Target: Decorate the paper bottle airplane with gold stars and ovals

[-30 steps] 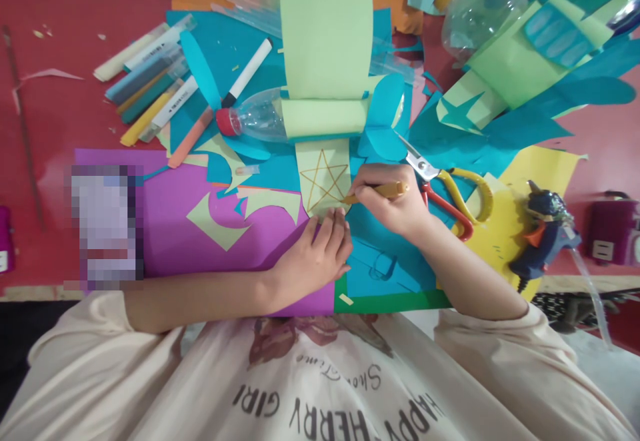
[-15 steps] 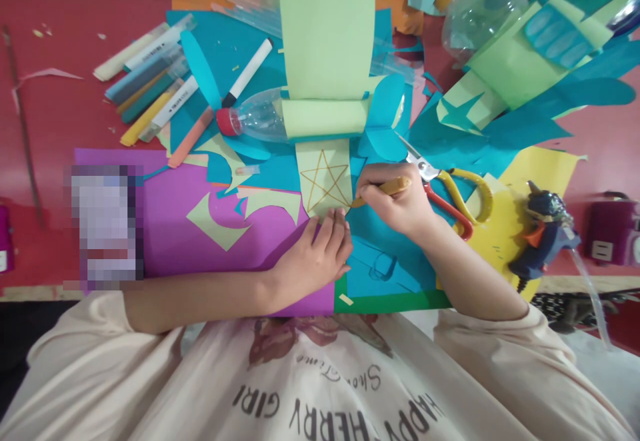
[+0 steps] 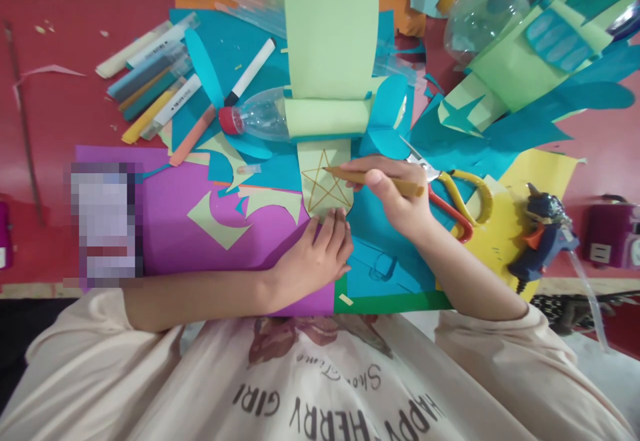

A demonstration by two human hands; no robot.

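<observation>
My right hand (image 3: 395, 198) grips a gold marker (image 3: 373, 179), whose tip rests on the upper left part of a star outline drawn on a light green paper piece (image 3: 324, 181). My left hand (image 3: 315, 254) lies below that paper with fingers pressed together, fingertips holding down its lower edge. The green piece hangs from a clear plastic bottle with a red cap (image 3: 253, 118), wrapped in light green paper and fitted with teal paper wings.
Red-and-yellow scissors (image 3: 447, 191) lie just right of my right hand. A blue glue gun (image 3: 547, 231) rests on yellow paper further right. Several markers (image 3: 155, 88) lie at upper left. Purple (image 3: 170, 228), teal and green sheets cover the red table. Another bottle (image 3: 483, 8) stands upper right.
My right hand has swung the marker from the star's lower right corner up to its upper left, so the pen now lies nearly flat across the star. My left hand stayed put.
</observation>
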